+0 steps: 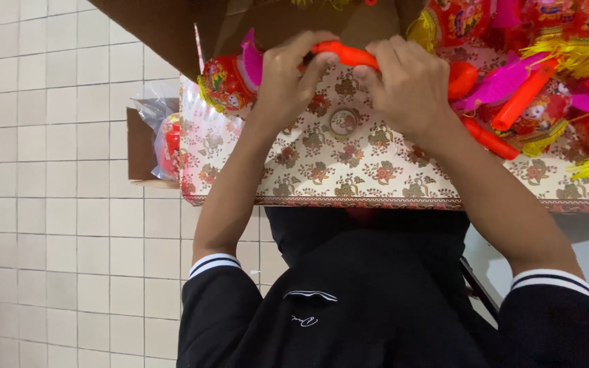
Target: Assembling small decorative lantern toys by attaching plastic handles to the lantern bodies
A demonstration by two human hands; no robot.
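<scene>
Small cardboard box [141, 146] with a bagged item sits on the floor at 9 o'clock. Left hand [288, 78] and right hand [407, 85] both pinch one orange stick [345, 54] at 12 o'clock, over the floral tablecloth [349, 167]. Red-yellow lanterns [553, 75] piled at 2 o'clock.

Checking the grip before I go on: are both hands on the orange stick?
Yes, the left hand and the right hand each pinch an end of the orange stick above the patterned table cover.
</scene>
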